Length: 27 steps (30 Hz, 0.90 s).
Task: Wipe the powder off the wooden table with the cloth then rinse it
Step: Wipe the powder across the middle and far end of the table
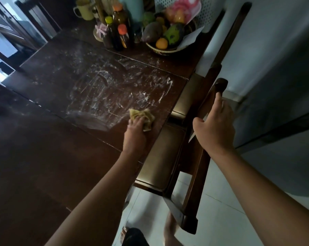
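Gripping the crumpled yellow cloth (144, 115) in the left hand (135, 129), pressed flat onto the wooden table (52, 148) near its edge. Loads of white powder (111, 89) smeared just ahead and left of that hand. Hanging onto a chair back (221, 84) with the right hand (216, 125), fingers curled over it. Fruit bowl (160, 50) way beyond both.

We find the cloth (146, 115) on the table (43, 148), powder (111, 86) behind it. Bottles (120, 31) and fruit bowl (160, 50) stand beyond, a chair (164, 153) right.
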Each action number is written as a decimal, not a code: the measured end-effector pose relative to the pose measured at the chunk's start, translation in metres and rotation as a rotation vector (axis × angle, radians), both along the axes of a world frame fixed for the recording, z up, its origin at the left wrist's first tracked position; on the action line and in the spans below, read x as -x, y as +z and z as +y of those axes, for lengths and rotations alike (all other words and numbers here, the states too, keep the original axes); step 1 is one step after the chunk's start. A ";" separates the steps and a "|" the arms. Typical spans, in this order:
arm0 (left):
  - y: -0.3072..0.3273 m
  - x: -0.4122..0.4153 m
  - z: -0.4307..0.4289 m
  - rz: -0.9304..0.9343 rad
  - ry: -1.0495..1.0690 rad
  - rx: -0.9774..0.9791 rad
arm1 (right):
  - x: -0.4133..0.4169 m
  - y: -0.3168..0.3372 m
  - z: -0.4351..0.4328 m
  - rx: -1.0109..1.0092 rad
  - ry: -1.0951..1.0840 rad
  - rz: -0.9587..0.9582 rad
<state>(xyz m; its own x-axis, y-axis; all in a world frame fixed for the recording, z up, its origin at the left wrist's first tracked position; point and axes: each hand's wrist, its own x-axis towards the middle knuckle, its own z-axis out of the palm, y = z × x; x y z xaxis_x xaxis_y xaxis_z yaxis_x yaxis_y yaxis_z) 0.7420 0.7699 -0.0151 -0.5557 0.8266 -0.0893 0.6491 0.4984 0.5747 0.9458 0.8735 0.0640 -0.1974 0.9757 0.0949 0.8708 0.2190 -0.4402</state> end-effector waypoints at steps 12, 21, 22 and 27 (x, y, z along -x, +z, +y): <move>-0.007 0.049 -0.045 0.040 -0.082 0.049 | 0.002 0.004 -0.003 0.019 0.011 0.068; -0.018 -0.010 0.082 0.078 -0.330 0.032 | 0.001 0.008 -0.003 0.067 0.005 0.212; -0.018 -0.011 0.074 0.054 -0.388 0.010 | 0.000 0.008 -0.003 0.074 0.001 0.225; -0.012 0.030 -0.017 -0.058 -0.566 -0.049 | 0.000 0.008 -0.004 0.069 0.001 0.209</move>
<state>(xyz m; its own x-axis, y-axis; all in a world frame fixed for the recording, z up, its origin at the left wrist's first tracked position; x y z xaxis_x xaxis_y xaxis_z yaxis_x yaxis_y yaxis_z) 0.7117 0.7526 -0.0266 -0.0201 0.9979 -0.0609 0.7737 0.0541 0.6312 0.9457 0.8696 0.0717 -0.1812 0.9812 0.0666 0.7591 0.1826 -0.6248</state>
